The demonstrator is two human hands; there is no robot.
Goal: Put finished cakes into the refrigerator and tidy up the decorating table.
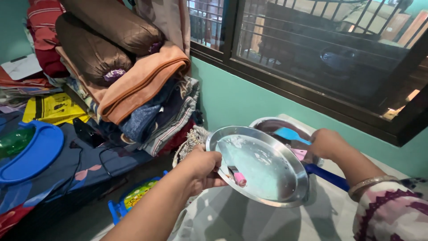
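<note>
Left hand (203,167) clamped on near rim of round, shiny steel plate (258,165), tilted, smeared with whitish film. Right hand (325,143) closed around blue spatula (290,134) over dark steel bowl (272,125) just behind plate. Pink eraser-like block (240,178) against plate's face. Folded soft blankets (138,85) stacked left; teal wall (240,100) close behind, pale cloth-covered surface (249,218) beneath.

wall (240,100) and stacked blankets (142,89) hem the steel plate (263,174).
</note>
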